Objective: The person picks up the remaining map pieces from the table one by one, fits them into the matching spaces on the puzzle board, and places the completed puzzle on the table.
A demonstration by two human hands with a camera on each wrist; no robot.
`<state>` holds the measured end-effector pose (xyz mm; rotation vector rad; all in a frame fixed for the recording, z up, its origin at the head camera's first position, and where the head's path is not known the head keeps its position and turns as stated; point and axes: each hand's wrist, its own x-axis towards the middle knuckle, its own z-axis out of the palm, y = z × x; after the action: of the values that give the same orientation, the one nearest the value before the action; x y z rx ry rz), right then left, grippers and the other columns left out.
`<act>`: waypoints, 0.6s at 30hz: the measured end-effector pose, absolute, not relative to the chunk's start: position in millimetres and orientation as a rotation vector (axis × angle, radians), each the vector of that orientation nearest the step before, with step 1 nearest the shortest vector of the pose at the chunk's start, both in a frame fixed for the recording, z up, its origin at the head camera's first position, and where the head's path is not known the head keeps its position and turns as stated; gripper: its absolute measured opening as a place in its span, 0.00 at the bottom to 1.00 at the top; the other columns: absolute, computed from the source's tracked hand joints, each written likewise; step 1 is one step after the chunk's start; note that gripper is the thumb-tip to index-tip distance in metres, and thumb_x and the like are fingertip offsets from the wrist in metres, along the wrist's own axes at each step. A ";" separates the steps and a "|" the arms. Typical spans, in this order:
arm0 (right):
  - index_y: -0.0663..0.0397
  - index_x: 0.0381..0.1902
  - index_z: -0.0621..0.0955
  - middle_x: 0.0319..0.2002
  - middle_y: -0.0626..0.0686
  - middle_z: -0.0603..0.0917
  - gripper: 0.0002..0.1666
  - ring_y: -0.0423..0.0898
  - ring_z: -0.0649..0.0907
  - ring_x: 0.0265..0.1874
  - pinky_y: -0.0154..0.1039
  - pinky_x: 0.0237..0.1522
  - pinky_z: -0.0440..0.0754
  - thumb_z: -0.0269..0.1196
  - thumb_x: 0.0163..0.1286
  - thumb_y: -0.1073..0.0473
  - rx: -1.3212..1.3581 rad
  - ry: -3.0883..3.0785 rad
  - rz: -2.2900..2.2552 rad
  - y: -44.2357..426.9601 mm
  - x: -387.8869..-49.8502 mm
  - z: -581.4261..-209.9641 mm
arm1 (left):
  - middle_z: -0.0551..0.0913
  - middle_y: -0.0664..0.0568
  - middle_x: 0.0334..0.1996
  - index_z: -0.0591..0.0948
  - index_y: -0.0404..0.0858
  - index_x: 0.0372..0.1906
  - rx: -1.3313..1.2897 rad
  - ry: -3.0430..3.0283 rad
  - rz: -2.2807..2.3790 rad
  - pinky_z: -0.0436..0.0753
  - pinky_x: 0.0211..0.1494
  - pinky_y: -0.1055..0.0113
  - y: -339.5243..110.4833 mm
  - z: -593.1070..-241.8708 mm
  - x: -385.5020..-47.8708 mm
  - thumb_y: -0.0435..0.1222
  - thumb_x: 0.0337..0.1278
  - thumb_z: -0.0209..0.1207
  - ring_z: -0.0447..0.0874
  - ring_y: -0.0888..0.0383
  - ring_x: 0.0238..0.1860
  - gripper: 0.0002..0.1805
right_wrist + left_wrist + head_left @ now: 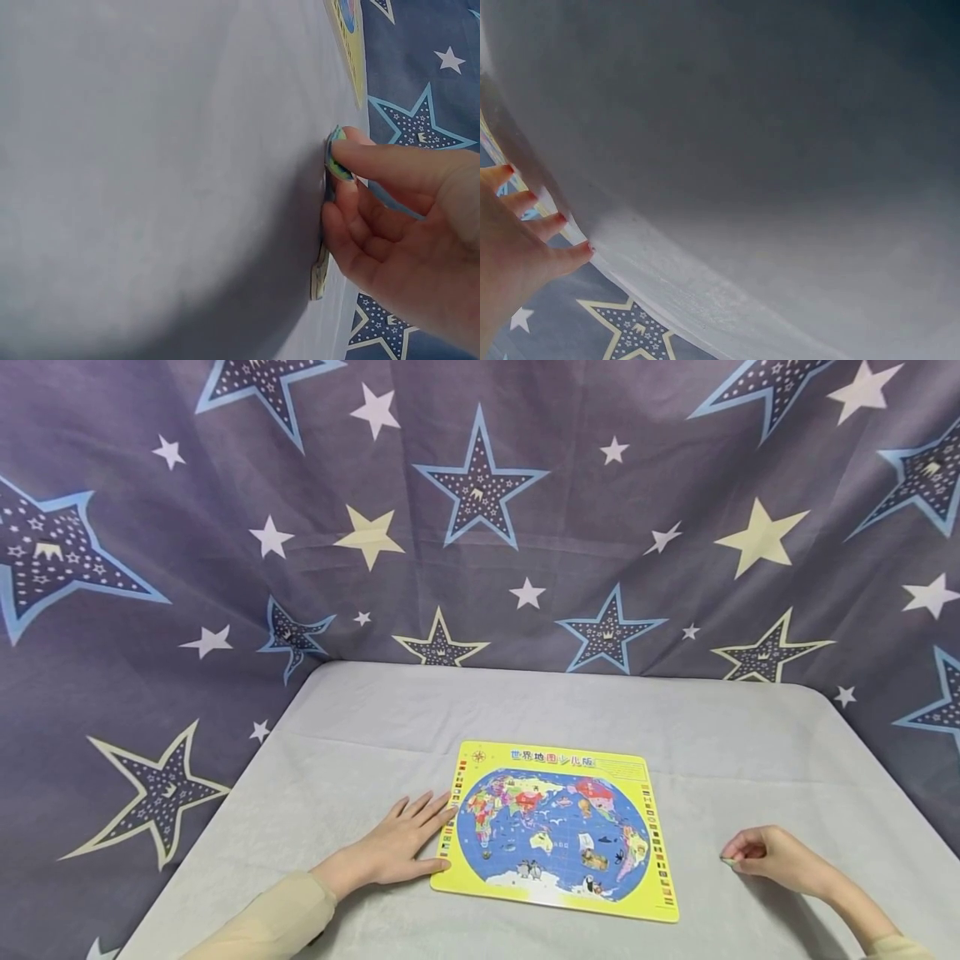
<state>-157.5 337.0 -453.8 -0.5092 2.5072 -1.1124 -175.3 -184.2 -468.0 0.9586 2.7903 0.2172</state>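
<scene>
A yellow-bordered world map puzzle board [555, 906] lies flat on the table, its printed picture facing up. Along its left edge rests my left hand [408, 843], fingers spread and fairly straight, fingertips touching the border. To the right of the board, apart from it, my right hand [780, 860] pinches a small green and blue puzzle piece [341, 159] between thumb and fingers, low over the table. Below those fingers in the right wrist view, a second thin, pale-edged piece [319, 279] shows; whether the hand touches it I cannot tell.
A pale grey cloth covers the table [360, 718]. Behind and at the sides hangs a dark purple-grey curtain [480, 577] printed with stars. In the left wrist view the tabletop [780, 187] fills most of the picture, partly shaded.
</scene>
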 end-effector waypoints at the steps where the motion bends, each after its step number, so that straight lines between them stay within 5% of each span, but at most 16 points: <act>1: 0.71 0.32 0.78 0.25 0.49 0.79 0.07 0.30 0.72 0.22 0.29 0.22 0.74 0.58 0.56 0.70 -0.506 2.506 -1.115 336.7 -157.3 -454.2 | 0.48 0.50 0.69 0.54 0.45 0.68 0.954 2.788 0.213 0.48 0.63 0.44 -184.1 -468.0 -175.2 0.64 0.53 0.40 0.44 0.46 0.67 0.41; 18: 0.71 0.36 0.79 0.28 0.51 0.79 0.09 0.30 0.72 0.23 0.29 0.24 0.73 0.57 0.58 0.69 -0.451 2.519 -1.118 326.4 -160.7 -455.4 | 0.47 0.51 0.69 0.53 0.45 0.68 0.943 2.786 0.207 0.48 0.64 0.44 -184.4 -470.4 -176.4 0.65 0.53 0.38 0.43 0.47 0.68 0.42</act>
<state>-160.7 326.4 -455.4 -0.4512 2.5188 -1.1183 -176.4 -184.4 -470.4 0.9426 2.7859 0.2069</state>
